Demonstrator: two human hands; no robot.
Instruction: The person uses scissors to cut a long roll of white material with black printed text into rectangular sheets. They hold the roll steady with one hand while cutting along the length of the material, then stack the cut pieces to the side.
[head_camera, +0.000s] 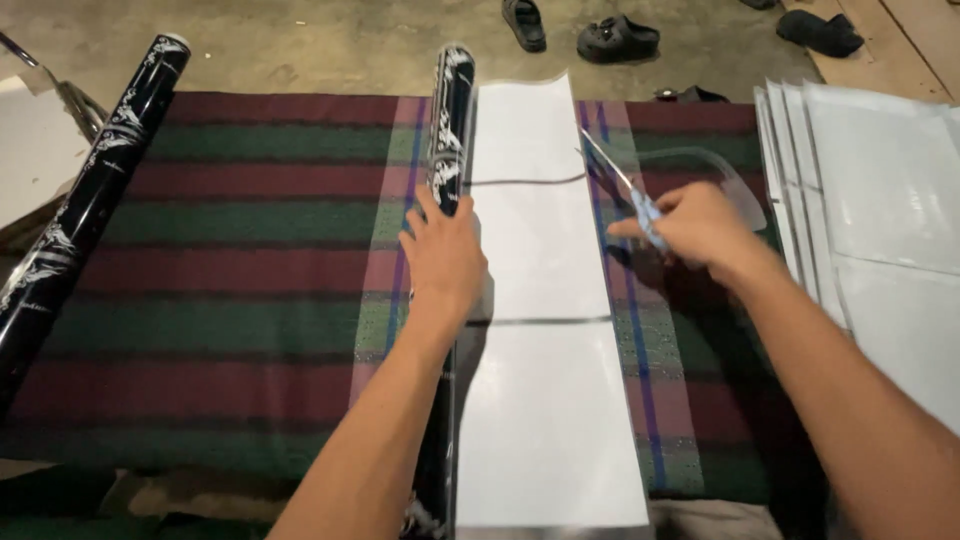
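Forearms reach over a glossy white sheet (545, 400) unrolled on a plaid blanket (220, 270).
Left hand (443, 262) lies flat and released on the dark patterned roll (450, 125); right hand (700, 228) grasps scissors (622, 188), blades at the sheet's 3 o'clock edge beside a curling clear strip (735, 185). Two rolls in all, the second (90, 200) at 9 o'clock; cut sheets (880, 200) stacked at 3 o'clock; three sandals (617, 38) on the floor at 12 o'clock.

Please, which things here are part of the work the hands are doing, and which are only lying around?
In use:
- left hand pressing the dark roll
- right hand holding scissors
- white sheet unrolled beside the roll
- plaid blanket under them

Lying about:
- second dark roll, far left
- stack of white sheets, right
- sandals on the floor
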